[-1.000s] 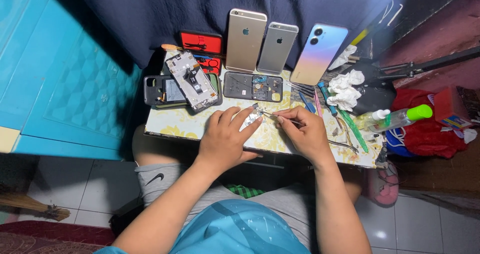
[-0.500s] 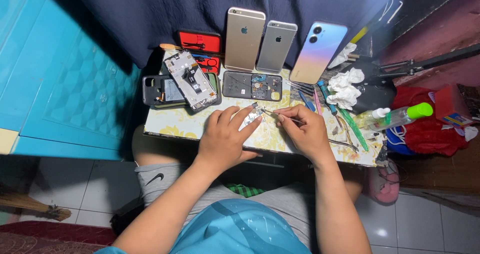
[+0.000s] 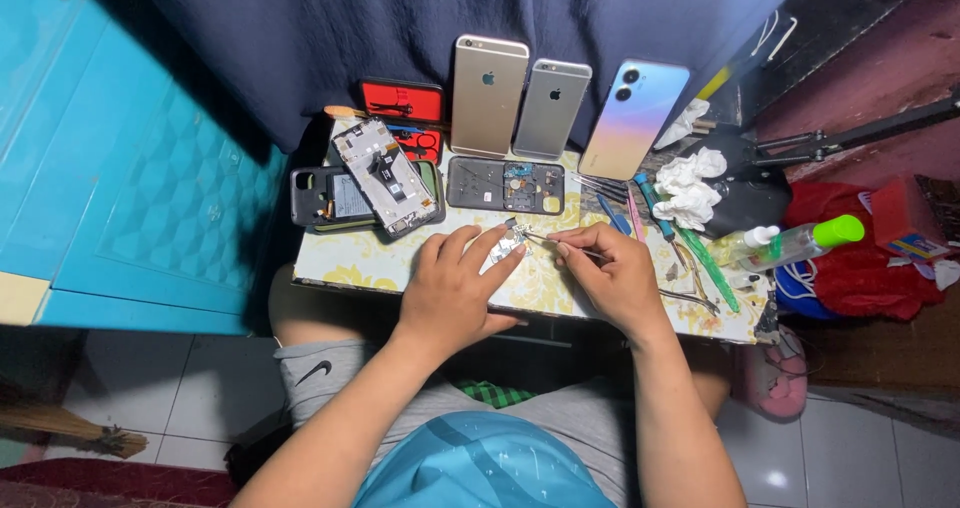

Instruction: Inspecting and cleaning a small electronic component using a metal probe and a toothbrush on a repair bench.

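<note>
Left hand with fingers pinching a small metal phone part just above the counter; right hand with fingers pressed together on fine tweezers, whose tips touch the part (an opened phone frame lies just behind).

Small silvery metal part under left hand fingertips: too small to identify. Thin metal tool in right hand: tip detail unresolved, rear hidden in the fist. Red cloth bundle partly cut by frame edge.
</note>
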